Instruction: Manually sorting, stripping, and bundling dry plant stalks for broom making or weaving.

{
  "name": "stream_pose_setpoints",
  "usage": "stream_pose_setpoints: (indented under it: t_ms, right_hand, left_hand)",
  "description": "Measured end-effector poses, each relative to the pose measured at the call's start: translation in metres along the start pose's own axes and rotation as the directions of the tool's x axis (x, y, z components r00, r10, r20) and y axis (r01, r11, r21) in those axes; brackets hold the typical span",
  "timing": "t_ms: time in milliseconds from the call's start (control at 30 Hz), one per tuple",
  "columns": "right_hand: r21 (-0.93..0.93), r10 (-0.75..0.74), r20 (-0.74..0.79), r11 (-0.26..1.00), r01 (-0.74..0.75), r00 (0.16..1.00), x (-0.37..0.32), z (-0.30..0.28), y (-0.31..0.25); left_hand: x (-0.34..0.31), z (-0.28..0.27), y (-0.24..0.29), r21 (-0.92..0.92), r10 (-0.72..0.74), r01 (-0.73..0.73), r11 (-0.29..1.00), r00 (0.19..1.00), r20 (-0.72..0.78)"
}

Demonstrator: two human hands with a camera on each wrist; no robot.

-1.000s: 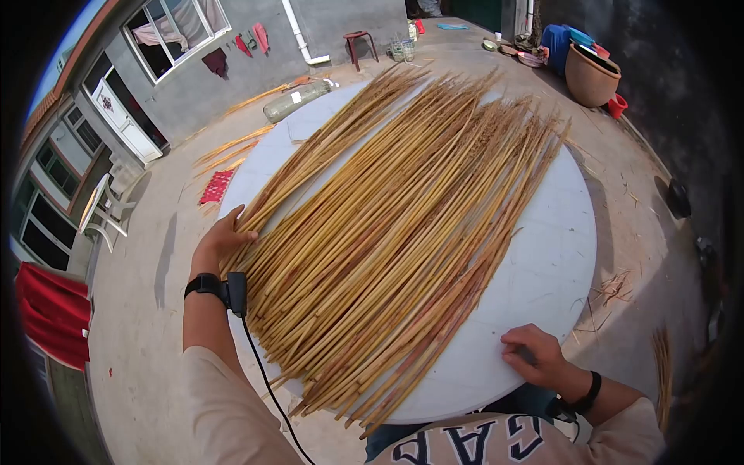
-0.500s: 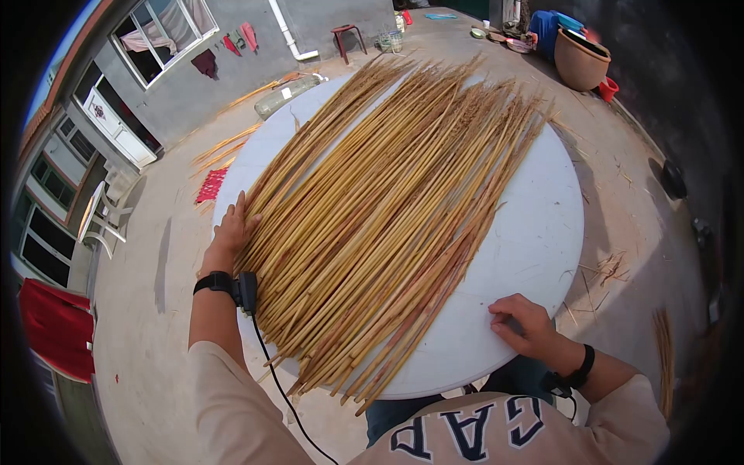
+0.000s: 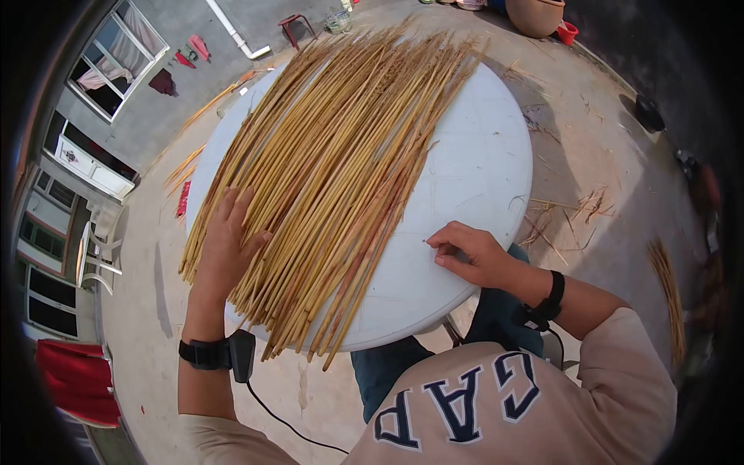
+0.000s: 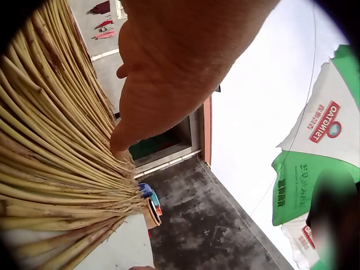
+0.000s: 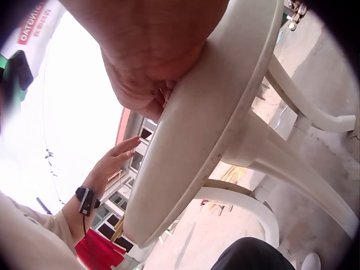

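A wide layer of long dry yellow stalks (image 3: 329,182) with brown feathery tops lies side by side across a round white table (image 3: 477,167). My left hand (image 3: 225,244), fingers extended and thumb spread, is over the layer's left side near the butt ends. In the left wrist view its thumb (image 4: 121,140) overlaps the stalks, and nothing is gripped. To the right of the layer, my right hand (image 3: 474,256) rests on the bare tabletop near the front edge. Its fingers are loosely curled, and it holds nothing.
Loose straw (image 3: 593,205) and a stalk bundle (image 3: 668,298) lie on the concrete at right. A clay pot (image 3: 536,14) and red bucket (image 3: 567,32) stand at the back right. A cable (image 3: 287,422) trails from my left wristband. A white chair (image 3: 97,256) stands at far left.
My left hand has moved from the layer's left edge to over the stalks. The gap between the leftmost stalks and the others has narrowed. The right hand stays on the table; the head view has shifted.
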State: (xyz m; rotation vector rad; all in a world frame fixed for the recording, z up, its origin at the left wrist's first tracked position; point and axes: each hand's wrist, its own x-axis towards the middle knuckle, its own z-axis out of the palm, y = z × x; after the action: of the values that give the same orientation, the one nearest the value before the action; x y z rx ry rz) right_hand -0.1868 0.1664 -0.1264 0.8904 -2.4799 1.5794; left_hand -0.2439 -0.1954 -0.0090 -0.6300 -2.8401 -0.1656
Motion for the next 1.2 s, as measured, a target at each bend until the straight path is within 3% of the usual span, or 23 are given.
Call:
stream_pose_setpoints:
  t_ms: [133, 267, 333, 400, 433, 500, 633, 700, 767, 800, 867, 900, 967, 1100, 1167, 1200]
  right_hand:
    - [0.025, -0.011, -0.002, 1.000, 0.011, 1.000, -0.001, 0.001, 0.005]
    - [0.104, 0.016, -0.016, 0.995, -0.015, 1.000, -0.003, 0.000, 0.013]
    - [0.126, 0.024, -0.021, 0.992, -0.022, 0.999, -0.001, 0.000, 0.018]
    - [0.429, 0.214, 0.044, 0.878, -0.213, 0.976, 0.003, -0.001, 0.019]
    - [0.428, 0.213, 0.045, 0.879, -0.212, 0.976, 0.005, -0.003, 0.016]
    - [0.539, 0.398, 0.048, 0.762, -0.359, 0.916, 0.011, -0.009, 0.001]
    - [0.630, 0.491, 0.045, 0.662, -0.406, 0.870, 0.022, -0.001, -0.007]
    - [0.720, 0.599, 0.152, 0.478, -0.503, 0.786, 0.028, 0.006, -0.006]
    - [0.744, 0.594, 0.165, 0.450, -0.495, 0.788, 0.032, 0.011, 0.001]
    - [0.766, 0.588, 0.182, 0.418, -0.489, 0.788, 0.034, 0.012, 0.003]
    - [0.771, 0.596, 0.176, 0.412, -0.487, 0.783, 0.036, 0.012, 0.003]
    - [0.776, 0.601, 0.175, 0.404, -0.485, 0.780, 0.036, 0.012, 0.002]
    - [0.755, 0.610, 0.185, 0.413, -0.509, 0.770, 0.037, 0.011, 0.001]
    - [0.693, 0.624, 0.208, 0.449, -0.564, 0.753, 0.044, 0.011, 0.005]
    - [0.688, 0.622, 0.212, 0.453, -0.568, 0.754, 0.046, 0.013, 0.010]
    - [0.679, 0.621, 0.215, 0.460, -0.573, 0.754, 0.046, 0.014, 0.011]
  left_hand:
    - [-0.034, 0.016, 0.092, -0.068, 0.157, -0.148, 0.987, 0.977, 0.146]
    - [-0.065, 0.053, 0.132, -0.071, 0.191, -0.182, 0.981, 0.970, 0.152]
    - [-0.074, 0.077, 0.132, -0.121, 0.155, -0.146, 0.982, 0.986, 0.061]
    - [-0.075, 0.088, 0.132, -0.135, 0.155, -0.149, 0.980, 0.987, 0.031]
    - [-0.076, 0.094, 0.131, -0.088, 0.164, -0.165, 0.982, 0.986, -0.008]
    - [-0.076, 0.096, 0.133, -0.038, 0.174, -0.176, 0.984, 0.984, -0.050]
    - [-0.070, 0.096, 0.134, -0.059, 0.187, -0.194, 0.979, 0.976, -0.109]
    - [-0.067, 0.092, 0.138, -0.096, 0.184, -0.197, 0.976, 0.974, -0.130]
    - [-0.067, 0.084, 0.146, -0.283, 0.076, -0.079, 0.956, 0.997, -0.023]
    - [-0.068, 0.085, 0.146, -0.285, 0.080, -0.084, 0.955, 0.997, -0.024]
    - [-0.073, 0.089, 0.147, -0.641, -0.061, 0.129, 0.756, 0.990, 0.127]
    - [-0.074, 0.088, 0.148, -0.644, -0.061, 0.128, 0.754, 0.990, 0.126]
    - [-0.076, 0.083, 0.150, -0.790, -0.054, 0.238, 0.565, 0.966, 0.253]
    - [-0.073, 0.081, 0.158, -0.778, -0.040, 0.200, 0.595, 0.975, 0.220]
    - [-0.067, 0.077, 0.164, -0.631, -0.005, 0.130, 0.765, 0.981, 0.196]
    - [-0.066, 0.078, 0.162, -0.630, -0.005, 0.130, 0.766, 0.980, 0.197]
